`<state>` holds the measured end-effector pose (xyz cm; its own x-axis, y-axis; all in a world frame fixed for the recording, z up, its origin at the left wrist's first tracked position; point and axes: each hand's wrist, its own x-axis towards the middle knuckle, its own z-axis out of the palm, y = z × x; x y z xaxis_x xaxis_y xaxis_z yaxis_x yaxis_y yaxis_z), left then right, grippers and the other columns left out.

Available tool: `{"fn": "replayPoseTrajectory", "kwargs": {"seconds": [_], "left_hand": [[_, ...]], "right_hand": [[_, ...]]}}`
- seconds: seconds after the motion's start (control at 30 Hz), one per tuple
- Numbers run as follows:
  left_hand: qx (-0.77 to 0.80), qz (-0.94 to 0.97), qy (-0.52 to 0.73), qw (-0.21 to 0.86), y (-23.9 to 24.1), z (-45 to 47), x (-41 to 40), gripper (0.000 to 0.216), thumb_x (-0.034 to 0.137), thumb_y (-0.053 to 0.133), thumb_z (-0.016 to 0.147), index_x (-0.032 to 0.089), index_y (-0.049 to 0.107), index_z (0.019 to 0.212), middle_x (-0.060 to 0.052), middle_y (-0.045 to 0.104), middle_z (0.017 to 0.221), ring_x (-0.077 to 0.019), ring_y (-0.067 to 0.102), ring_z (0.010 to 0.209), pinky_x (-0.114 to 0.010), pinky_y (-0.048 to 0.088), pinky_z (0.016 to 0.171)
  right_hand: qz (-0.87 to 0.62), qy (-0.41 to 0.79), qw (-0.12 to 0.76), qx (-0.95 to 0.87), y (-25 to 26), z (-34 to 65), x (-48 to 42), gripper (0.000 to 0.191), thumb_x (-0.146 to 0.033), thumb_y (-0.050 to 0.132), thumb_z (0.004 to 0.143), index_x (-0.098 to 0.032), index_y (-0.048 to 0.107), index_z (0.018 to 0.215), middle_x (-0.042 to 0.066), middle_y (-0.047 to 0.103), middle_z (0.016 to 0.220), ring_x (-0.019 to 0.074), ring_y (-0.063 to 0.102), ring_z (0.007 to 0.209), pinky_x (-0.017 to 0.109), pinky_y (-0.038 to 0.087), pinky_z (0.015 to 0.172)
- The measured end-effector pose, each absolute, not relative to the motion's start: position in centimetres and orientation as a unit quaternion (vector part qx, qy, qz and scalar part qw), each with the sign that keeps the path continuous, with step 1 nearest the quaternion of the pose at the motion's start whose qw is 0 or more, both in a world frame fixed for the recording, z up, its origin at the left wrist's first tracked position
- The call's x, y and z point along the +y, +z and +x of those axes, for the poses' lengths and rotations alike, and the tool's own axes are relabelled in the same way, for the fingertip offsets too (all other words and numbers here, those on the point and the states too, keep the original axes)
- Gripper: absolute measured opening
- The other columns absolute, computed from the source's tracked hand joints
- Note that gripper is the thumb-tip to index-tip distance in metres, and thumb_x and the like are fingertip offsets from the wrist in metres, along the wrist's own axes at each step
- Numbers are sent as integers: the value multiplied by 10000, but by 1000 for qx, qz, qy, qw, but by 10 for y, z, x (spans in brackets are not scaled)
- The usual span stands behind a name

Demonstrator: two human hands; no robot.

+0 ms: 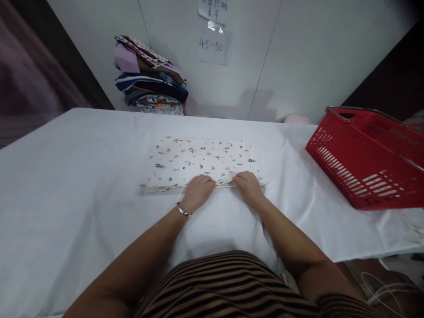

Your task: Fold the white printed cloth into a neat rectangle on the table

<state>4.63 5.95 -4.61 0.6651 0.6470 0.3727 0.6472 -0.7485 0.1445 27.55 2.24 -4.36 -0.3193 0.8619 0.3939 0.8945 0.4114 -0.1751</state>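
A white cloth (202, 159) printed with small plants and animals lies folded into a flat rectangle in front of me. Its near edge shows several stacked layers. My left hand (198, 191), with a bracelet at the wrist, is closed on that edge a little left of its middle. Farther right along the same edge, my right hand (248, 186) grips the layers too. Between the hands the edge is slightly lifted. The thumbs and the undersides of both hands are mostly hidden.
The cloth lies on a table with a white cover (99, 168). A red plastic basket (367, 163) stands tilted on the right. Behind the table's far edge is a pile of folded fabrics (150, 79). Handwritten paper signs (212, 46) hang on the wall. White cables (387, 287) show at the lower right.
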Motion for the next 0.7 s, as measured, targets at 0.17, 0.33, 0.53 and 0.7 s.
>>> {"fn": "replayPoseTrajectory", "kwargs": {"seconds": [0.17,0.33,0.53,0.7], "left_hand": [[-344,-916,-204,24,-47,46,58,265,281,390,921,189,630,854,-49,604,854,-178,498,833,-321,375,725],[-348,-911,-212,53,-44,47,57,235,255,411,913,197,628,842,-42,611,843,-174,499,826,-317,368,711],[-359,-906,-211,76,-43,49,56,209,230,430,902,191,623,832,-48,609,828,-181,496,826,-321,362,703],[-354,-914,-180,79,-44,50,54,207,208,434,895,190,622,810,-47,595,819,-183,491,825,-325,365,711]], "right_hand": [[-517,-29,187,-835,-49,279,21,219,-199,452,914,-209,670,935,64,632,934,192,491,866,315,321,727],[-512,-39,197,-835,-50,280,20,226,-214,452,917,-205,678,925,61,635,914,187,490,853,309,319,721],[-523,-72,212,-823,-49,277,21,235,-232,447,921,-189,677,937,74,640,920,195,491,842,314,326,719],[-510,-52,199,-835,-50,277,20,230,-233,458,918,-206,687,921,62,640,898,191,491,845,305,333,716]]}}
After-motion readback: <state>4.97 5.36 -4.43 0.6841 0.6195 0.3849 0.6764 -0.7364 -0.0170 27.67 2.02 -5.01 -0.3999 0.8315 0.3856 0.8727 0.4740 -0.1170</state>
